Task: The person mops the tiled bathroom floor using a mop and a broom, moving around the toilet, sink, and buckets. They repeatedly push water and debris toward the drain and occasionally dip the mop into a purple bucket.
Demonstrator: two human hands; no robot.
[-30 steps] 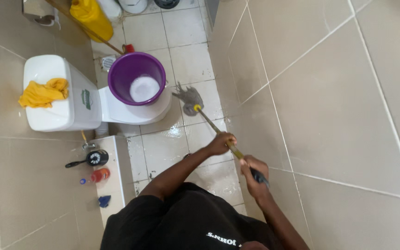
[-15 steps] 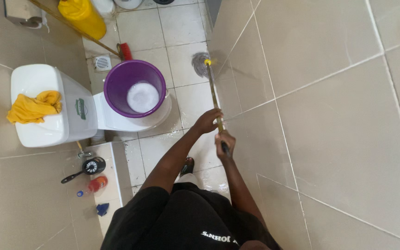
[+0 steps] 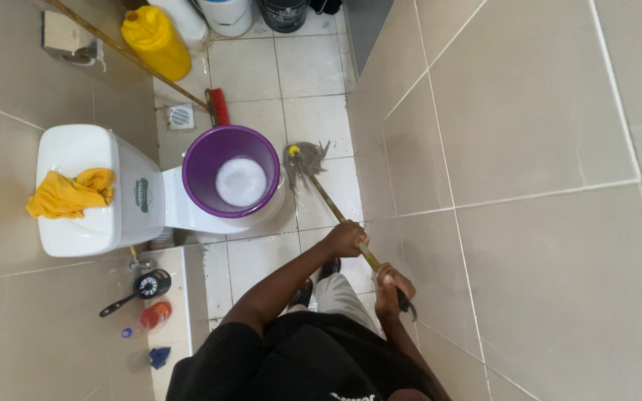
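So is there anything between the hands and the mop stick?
No. The left hand and the right hand both grip the mop stick directly, with nothing between. The mop head rests on the floor beside the purple bucket.

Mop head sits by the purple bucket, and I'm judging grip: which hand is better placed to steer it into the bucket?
Probably the left hand: it grips the mop handle lower, nearer the mop head and purple bucket. The right hand holds the upper end.

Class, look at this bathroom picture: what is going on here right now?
A person holds a mop handle with both hands, left hand further down, right hand near the top. The grey mop head rests on the white floor tiles beside the toilet. A purple bucket of sudsy water sits on the toilet.
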